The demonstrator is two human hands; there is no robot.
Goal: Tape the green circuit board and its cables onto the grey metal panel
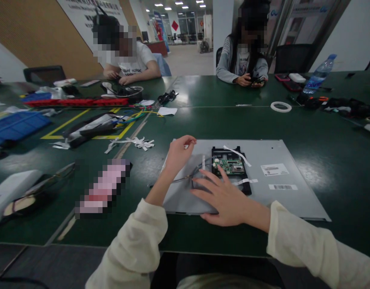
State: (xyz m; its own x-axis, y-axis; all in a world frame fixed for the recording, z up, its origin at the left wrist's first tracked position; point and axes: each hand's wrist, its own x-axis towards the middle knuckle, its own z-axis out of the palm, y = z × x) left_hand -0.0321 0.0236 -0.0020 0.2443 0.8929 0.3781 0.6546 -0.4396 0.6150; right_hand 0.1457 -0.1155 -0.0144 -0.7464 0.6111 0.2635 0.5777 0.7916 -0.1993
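Observation:
A flat grey metal panel lies on the green table in front of me, with two white labels on its right part. Near its middle sits a black bracket with a green circuit board and strips of white tape on it. My right hand spreads its fingers over the panel's near part and the cable, just short of the board. Above the panel's far left corner, my left hand has its fingers curled together; whatever they may pinch is hidden.
Left of the panel lies a phone, with white tape strips beyond it. A roll of tape and a water bottle are at the far right. A blue basket stands left. Two people sit across the table.

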